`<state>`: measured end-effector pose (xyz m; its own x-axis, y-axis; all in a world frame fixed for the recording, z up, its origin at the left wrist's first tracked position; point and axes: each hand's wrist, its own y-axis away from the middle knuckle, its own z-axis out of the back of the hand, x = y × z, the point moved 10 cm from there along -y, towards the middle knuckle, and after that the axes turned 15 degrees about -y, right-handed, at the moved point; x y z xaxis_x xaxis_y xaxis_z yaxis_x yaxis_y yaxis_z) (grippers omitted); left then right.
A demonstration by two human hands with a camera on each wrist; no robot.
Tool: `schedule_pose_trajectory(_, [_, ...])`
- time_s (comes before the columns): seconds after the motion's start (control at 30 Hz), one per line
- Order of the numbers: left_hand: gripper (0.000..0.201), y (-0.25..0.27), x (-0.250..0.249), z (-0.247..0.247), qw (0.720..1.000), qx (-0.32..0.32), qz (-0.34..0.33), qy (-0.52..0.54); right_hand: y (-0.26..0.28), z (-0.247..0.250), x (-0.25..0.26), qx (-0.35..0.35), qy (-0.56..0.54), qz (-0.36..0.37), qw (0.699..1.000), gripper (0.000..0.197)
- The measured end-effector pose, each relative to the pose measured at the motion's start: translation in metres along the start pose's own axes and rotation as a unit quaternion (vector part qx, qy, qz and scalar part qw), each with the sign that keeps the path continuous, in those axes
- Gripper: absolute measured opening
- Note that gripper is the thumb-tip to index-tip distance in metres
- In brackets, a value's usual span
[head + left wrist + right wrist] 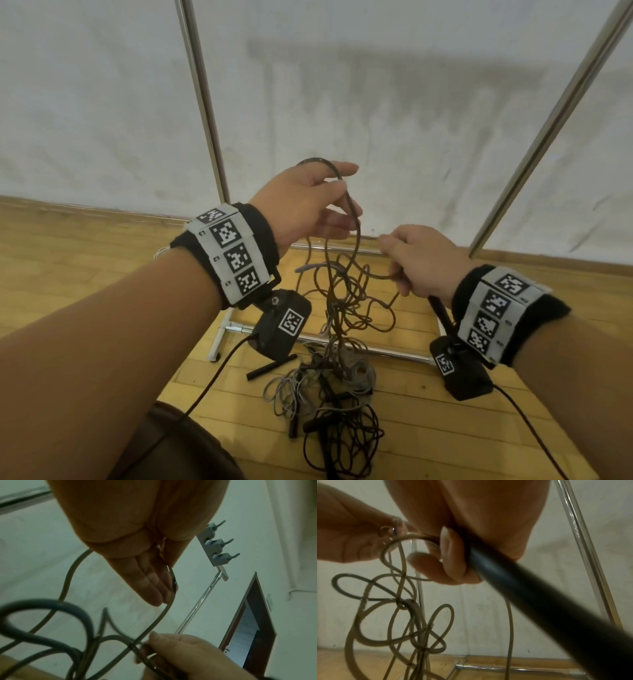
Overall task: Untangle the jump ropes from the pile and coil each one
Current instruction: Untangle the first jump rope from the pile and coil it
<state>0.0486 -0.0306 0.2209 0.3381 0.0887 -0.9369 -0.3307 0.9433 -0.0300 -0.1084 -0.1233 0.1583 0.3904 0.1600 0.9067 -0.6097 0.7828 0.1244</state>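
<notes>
Brown rope [356, 250] hangs knotted between both hands: the left hand [301, 205] pinches a loop, the right hand [421, 260] grips its black handle [522, 588]. Below them the pile [329, 387] lies tangled on the floor [85, 246]; I judge 0 ropes coiled yet.

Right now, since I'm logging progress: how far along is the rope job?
Done: nothing, no coiled rope shows. In hand: the left hand lifts a brown rope while the right hand grips a black handle; the rope's loops hang knotted between them. Left: that rope, and the pile lying tangled on the floor.
</notes>
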Motion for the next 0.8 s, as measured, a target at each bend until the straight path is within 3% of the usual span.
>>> schedule_pose_trajectory(0.1, [0.034,0.003,-0.004,-0.007,1.000,0.016,-0.001,0.017,0.004,-0.007,0.014,0.013,0.093,0.046,0.995,0.037])
schedule_pose_trajectory(0.17, [0.035,0.003,-0.006,-0.006,1.000,0.016,-0.004,0.008,0.007,-0.001,0.037,0.002,0.061,0.115,0.991,0.033])
schedule_pose_trajectory(0.23, [0.037,0.005,-0.009,-0.006,1.000,0.021,-0.014,-0.007,0.010,-0.005,0.051,0.047,0.033,0.151,0.987,0.025])
schedule_pose_trajectory(0.33, [0.036,0.009,-0.017,-0.013,0.998,0.041,-0.042,-0.035,0.015,-0.024,0.049,0.106,0.089,0.152,0.979,0.018])
schedule_pose_trajectory(0.5, [0.032,0.006,-0.010,-0.007,0.997,-0.001,-0.047,-0.059,0.014,-0.025,0.050,0.073,0.066,0.164,0.982,0.024])
schedule_pose_trajectory(0.63, [0.043,0.008,0.017,-0.020,0.988,0.088,-0.010,-0.129,0.017,-0.012,0.056,0.040,-0.015,0.169,0.985,0.027])
schedule_pose_trajectory(0.73, [0.063,0.013,0.036,-0.032,0.970,0.150,0.015,-0.189,0.021,-0.008,0.059,0.047,-0.058,0.163,0.984,0.028])
schedule_pose_trajectory(0.8, [0.056,0.016,0.049,-0.039,0.952,0.173,0.028,-0.253,0.021,0.001,0.061,0.040,-0.130,0.145,0.980,0.031])
